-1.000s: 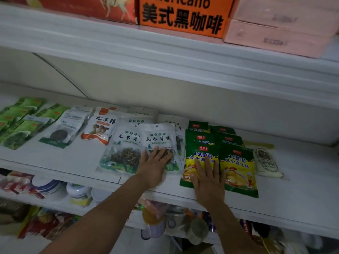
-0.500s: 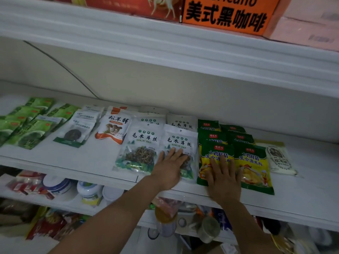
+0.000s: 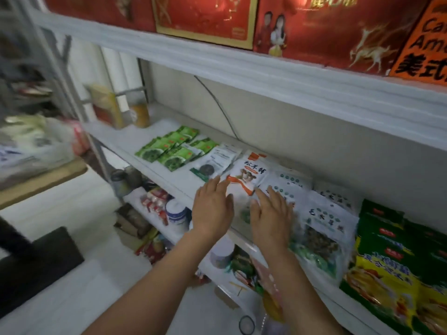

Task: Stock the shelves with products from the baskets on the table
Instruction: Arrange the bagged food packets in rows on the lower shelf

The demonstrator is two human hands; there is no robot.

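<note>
Flat food packets lie in rows on the white middle shelf (image 3: 167, 175). My left hand (image 3: 212, 206) is spread with straight fingers at the shelf's front edge, its fingertips by the white and orange mushroom packet (image 3: 249, 175). My right hand (image 3: 272, 213) lies flat with straight fingers over a white fungus packet (image 3: 287, 187). Another fungus packet (image 3: 321, 228) lies to its right, then green and yellow seasoning packets (image 3: 387, 269). Green packets (image 3: 174, 151) and a white packet with a dark disc (image 3: 212, 163) lie to the left. Neither hand holds anything.
Red gift boxes (image 3: 314, 27) and an orange coffee box (image 3: 425, 44) stand on the upper shelf. Jars and packets (image 3: 169, 209) fill the lower shelf. A yellow bag (image 3: 108, 107) stands at the shelf's far left. Blurred bags on a table (image 3: 36, 146) are at left.
My view has swung left. Both hands have moved left along the shelf: the right from the seasoning packets onto a fungus packet, the left to the mushroom packet.
</note>
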